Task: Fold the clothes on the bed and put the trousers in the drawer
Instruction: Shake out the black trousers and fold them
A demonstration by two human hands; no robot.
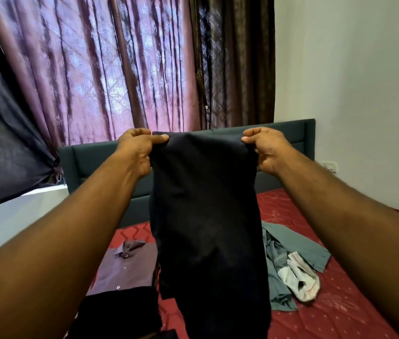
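Fingers (pixel 159 137) of the left hand (pixel 136 152) and right hand (pixel 267 149) pinch the trousers' (pixel 208 216) top edge, holding them up over the bed (pixel 340 314) — folding seems underway; next, likely halving them lengthwise — evenly.

**Clearance over the bed**

I note the dark trousers (pixel 208 216) hang mid-view and block the centre of the bed (pixel 328 302). A purple shirt (pixel 125 267) occupies the left side and crumpled grey clothes (pixel 293 263) the right. Bare red sheet lies open at near right. The headboard (pixel 279 133) closes the far end.
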